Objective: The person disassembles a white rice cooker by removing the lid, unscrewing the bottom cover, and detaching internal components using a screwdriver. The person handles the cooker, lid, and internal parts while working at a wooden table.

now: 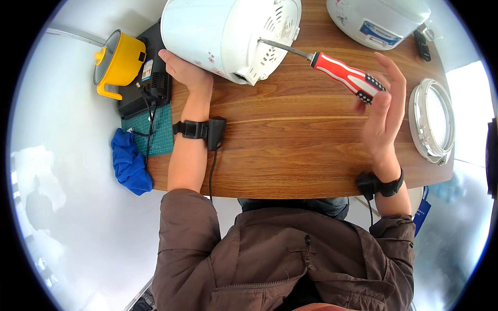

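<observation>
Left of our right hand [383, 98], pinching screwdriver [340, 72], tip [263, 41] may slip if appliance [202, 36] rolls against our open left hand [188, 74]

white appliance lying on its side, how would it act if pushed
The white appliance would probably roll, given its rounded body. Its smooth, shiny shell may slip against the left hand.

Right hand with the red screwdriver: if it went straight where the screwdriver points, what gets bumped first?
Likely the vented base of the white appliance; the tip of the red screwdriver seems to touch it, though depth is unclear.
</observation>
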Tool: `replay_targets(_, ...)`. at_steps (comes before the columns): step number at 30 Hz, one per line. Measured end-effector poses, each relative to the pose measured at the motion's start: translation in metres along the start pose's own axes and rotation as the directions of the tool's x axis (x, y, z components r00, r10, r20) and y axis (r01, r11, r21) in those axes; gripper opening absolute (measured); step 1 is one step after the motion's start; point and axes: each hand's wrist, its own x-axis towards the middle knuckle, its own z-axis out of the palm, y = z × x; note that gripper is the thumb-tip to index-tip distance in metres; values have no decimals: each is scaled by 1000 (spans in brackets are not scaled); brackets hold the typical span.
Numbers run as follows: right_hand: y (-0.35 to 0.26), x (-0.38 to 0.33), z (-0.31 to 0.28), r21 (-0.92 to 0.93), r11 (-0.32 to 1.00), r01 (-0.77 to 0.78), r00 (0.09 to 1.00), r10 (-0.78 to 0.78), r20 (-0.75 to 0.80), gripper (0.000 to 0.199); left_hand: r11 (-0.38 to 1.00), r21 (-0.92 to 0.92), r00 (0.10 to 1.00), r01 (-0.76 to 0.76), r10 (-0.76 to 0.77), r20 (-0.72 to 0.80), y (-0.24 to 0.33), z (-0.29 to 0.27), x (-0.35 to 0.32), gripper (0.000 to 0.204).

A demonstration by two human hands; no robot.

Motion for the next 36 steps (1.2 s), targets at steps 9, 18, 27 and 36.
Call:
replay_targets(9, 3, 4, 14, 252, 967, -43, 998, 54, -38, 48, 1000, 11, 1000, 15, -15, -4, -4, -5, 4, 57)
replay_targets(18, -4, 5, 9, 159, 968, -193, 981, 196, -4, 34, 1000, 2, 1000, -3, 3, 24, -5, -9, 4, 57)
replay_targets(27, 8, 6, 7, 268, 944, -193, 971, 222, -85, 34, 1000, 6, 1000, 4, -4, -17, 1, 2, 3, 55)
replay_targets(36, 41, 21, 0, 73, 927, -367, 916, 374, -145, 24, 751, 382, 838, -539, 432, 332, 56, 16, 36, 61)
